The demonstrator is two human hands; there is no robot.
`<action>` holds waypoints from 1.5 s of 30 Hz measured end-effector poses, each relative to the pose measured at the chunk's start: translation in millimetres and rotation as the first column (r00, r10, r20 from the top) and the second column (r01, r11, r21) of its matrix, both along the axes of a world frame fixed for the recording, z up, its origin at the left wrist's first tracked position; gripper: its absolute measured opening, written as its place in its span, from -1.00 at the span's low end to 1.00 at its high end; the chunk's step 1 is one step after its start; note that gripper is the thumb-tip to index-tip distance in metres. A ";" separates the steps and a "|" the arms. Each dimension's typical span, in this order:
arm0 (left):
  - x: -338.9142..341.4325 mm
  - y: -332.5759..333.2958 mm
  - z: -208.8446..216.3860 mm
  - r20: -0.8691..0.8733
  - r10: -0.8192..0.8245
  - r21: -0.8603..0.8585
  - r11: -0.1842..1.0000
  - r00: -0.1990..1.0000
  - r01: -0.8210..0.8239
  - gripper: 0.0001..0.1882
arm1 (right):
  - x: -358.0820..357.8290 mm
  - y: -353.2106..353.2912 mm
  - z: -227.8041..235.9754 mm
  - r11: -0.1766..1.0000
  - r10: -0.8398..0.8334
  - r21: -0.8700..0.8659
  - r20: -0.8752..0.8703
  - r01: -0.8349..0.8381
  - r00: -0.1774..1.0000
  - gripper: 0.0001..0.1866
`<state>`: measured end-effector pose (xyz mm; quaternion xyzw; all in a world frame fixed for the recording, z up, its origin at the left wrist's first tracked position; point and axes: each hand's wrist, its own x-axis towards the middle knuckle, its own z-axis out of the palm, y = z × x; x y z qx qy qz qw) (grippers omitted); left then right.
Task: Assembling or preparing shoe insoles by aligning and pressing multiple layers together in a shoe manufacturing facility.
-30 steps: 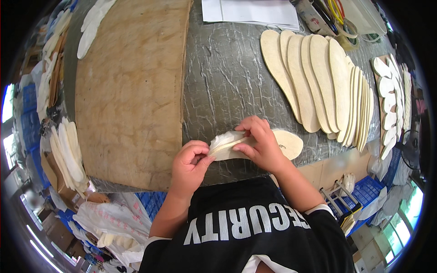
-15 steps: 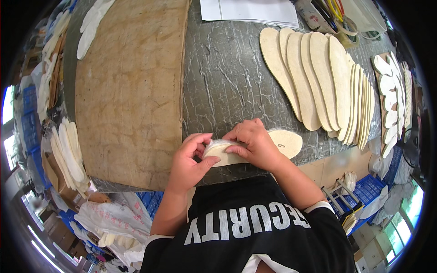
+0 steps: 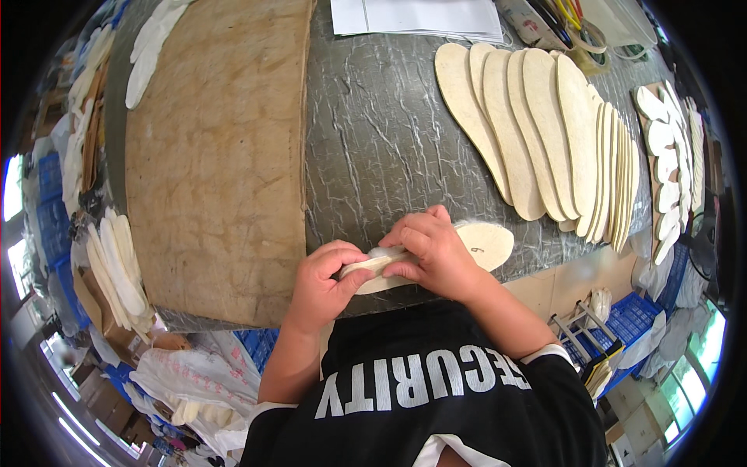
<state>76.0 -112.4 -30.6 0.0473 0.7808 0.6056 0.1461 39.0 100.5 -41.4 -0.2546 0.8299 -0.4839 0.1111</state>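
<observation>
Over the last half second the left hand has closed its fingertips and thumb onto the left end of the cream insole. The insole lies at the near edge of the dark, creased desk, with white fluff along its far side. A brown board covers the desk's left part; a fanned row of insoles lies at right, with papers beyond. Blue crates stand below, at right. The left grip is pinched on the insole; the right hand also has thumb and fingers clamped on it, near its middle. The insole's rounded right end bears a small dark mark. White block letters cross the black shirt, and red print a white bag.
</observation>
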 end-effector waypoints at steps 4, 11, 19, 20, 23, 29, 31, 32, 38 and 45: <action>5.1 -2.1 -3.7 -0.115 0.000 -0.033 0.999 0.993 -0.004 -0.81 | -6.6 16.9 4.6 0.996 0.040 0.074 0.021 -0.042 0.999 -0.59; 6.5 -3.4 -2.4 -0.163 0.018 -0.056 0.998 0.986 -0.027 -0.80 | -11.5 23.8 1.7 0.983 0.071 0.165 0.043 -0.077 0.997 -0.58; 6.4 -3.6 -3.3 -0.266 -0.018 -0.082 0.997 0.964 -0.004 -0.79 | -14.5 19.5 4.2 0.943 0.107 0.301 0.136 -0.144 0.985 -0.54; 6.1 -3.4 -2.7 -0.266 -0.019 -0.081 0.997 0.964 -0.002 -0.79 | -14.4 19.7 4.1 0.939 0.115 0.309 0.133 -0.152 0.984 -0.55; 5.9 -3.4 -1.4 -0.280 -0.013 -0.075 0.997 0.960 -0.008 -0.79 | -16.3 19.5 8.6 0.924 0.136 0.335 0.163 -0.185 0.977 -0.61; 5.9 -2.9 -2.3 -0.296 0.004 -0.059 0.998 0.955 -0.022 -0.80 | -11.4 22.2 10.0 0.932 0.121 0.324 0.145 -0.162 0.982 -0.68; 5.8 -4.4 -3.5 -0.306 0.027 -0.044 0.998 0.952 -0.043 -0.81 | -11.7 20.2 10.7 0.935 0.117 0.317 0.146 -0.158 0.982 -0.69; 5.8 -6.3 -4.7 -0.305 0.029 -0.045 0.998 0.952 -0.044 -0.81 | -12.0 19.1 11.2 0.938 0.111 0.310 0.147 -0.152 0.983 -0.70; 4.0 -8.7 3.7 -0.162 0.013 -0.030 0.999 0.987 -0.018 -0.64 | -5.2 18.6 14.4 0.950 0.095 0.295 0.049 -0.106 0.994 -0.71; -42.5 25.8 21.4 0.035 -0.463 -0.542 0.736 0.886 0.406 -0.42 | 5.1 5.7 9.9 0.921 0.140 0.375 -0.057 -0.109 0.989 -0.69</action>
